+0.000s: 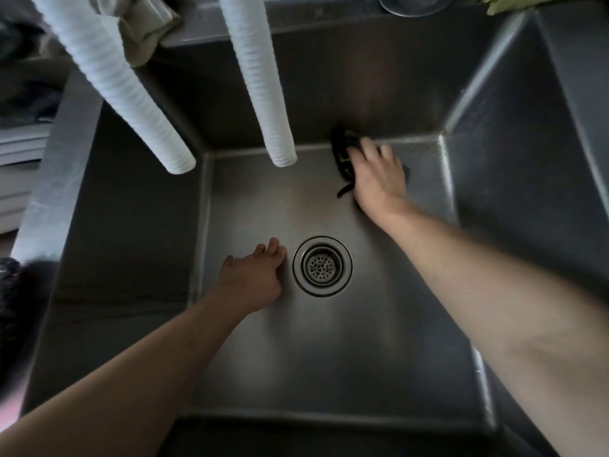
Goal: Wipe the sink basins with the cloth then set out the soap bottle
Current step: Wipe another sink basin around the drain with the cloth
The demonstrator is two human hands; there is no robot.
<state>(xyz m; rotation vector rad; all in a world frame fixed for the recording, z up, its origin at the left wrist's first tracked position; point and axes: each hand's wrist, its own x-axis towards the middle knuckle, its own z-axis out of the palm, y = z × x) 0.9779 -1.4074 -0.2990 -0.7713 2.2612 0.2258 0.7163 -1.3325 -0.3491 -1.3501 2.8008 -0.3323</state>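
Observation:
I look down into a deep steel sink basin (329,357). My right hand (379,178) presses flat on a dark cloth (342,153) with a yellow-green mark, at the far right of the basin floor against the back wall. Most of the cloth is hidden under the hand. My left hand (253,278) rests on the basin floor just left of the round drain strainer (322,266), fingers curled loosely and holding nothing. No soap bottle is in view.
Two white ribbed hoses (257,77) (122,87) hang down over the basin's far left. A beige cloth (148,31) lies on the back ledge. A second basin (560,127) lies to the right, beyond the divider. A glass item (415,4) stands at the top edge.

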